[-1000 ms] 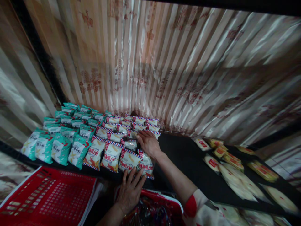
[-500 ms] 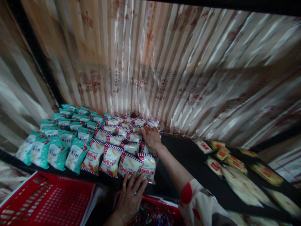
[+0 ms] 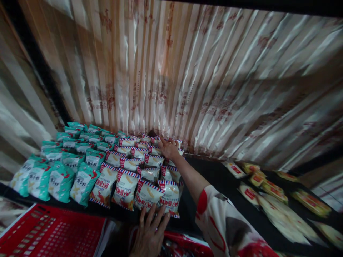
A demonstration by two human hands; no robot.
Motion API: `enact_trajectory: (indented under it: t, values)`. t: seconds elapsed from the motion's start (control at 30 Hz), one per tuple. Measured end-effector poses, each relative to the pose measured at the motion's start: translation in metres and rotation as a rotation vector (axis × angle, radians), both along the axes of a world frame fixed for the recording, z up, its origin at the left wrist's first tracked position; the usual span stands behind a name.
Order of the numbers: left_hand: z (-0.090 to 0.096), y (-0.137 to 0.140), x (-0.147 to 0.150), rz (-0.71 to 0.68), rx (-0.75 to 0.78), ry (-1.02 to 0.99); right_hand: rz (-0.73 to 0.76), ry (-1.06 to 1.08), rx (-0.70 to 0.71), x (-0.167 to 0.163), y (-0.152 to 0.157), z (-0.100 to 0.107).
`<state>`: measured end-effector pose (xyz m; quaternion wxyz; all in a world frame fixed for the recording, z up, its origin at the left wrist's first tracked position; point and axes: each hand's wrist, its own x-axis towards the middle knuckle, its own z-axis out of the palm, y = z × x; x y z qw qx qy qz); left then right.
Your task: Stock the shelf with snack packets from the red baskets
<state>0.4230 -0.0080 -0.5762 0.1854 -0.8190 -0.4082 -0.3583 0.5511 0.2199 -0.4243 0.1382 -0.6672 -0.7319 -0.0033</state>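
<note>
Rows of white snack bags [image 3: 124, 188] with red lettering and striped edges stand on a black shelf. My right hand [image 3: 169, 148] reaches over them to the back rows, fingers apart on or just above the bag tops; exact contact is hard to see. Low at the front, my left hand [image 3: 150, 230] has its fingers spread, with the tips at the bottom of the front bags [image 3: 169, 196]. A ring shows on one finger. To the left stand rows of teal and white snack bags [image 3: 61, 180].
A red plastic basket [image 3: 53, 232] is below the shelf at left; another red container [image 3: 187, 238] with dark packets sits below my arms. Flat yellow packs [image 3: 273, 189] and pale flat packs [image 3: 285, 216] lie on the shelf [image 3: 198, 175] at right. Creased, shiny sheeting [image 3: 171, 71] covers the back.
My right hand has moved slightly farther back over the white bags, its fingers now differently spread. My left hand stays at the front row. The view has shifted a little.
</note>
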Motion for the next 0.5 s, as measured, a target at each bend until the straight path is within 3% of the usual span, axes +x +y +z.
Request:
enact_trajectory:
  t: [0.17,0.27,0.37,0.43,0.5]
  values:
    - [0.001,0.001,0.001,-0.005,-0.015,-0.019,0.019,0.015,-0.037,-0.005,0.001,0.002]
    - [0.000,0.000,0.002,-0.007,-0.025,-0.025,-0.033,0.098,0.071,0.009,-0.004,0.002]
    - [-0.001,-0.001,0.002,-0.009,-0.039,-0.029,-0.135,0.334,0.229,0.045,-0.009,-0.003]
    - [-0.002,-0.002,0.002,-0.007,-0.056,-0.030,-0.240,0.632,0.269,0.074,-0.012,-0.012]
    - [-0.003,-0.002,0.001,-0.005,-0.069,-0.023,-0.246,0.741,0.276,0.097,-0.017,-0.022]
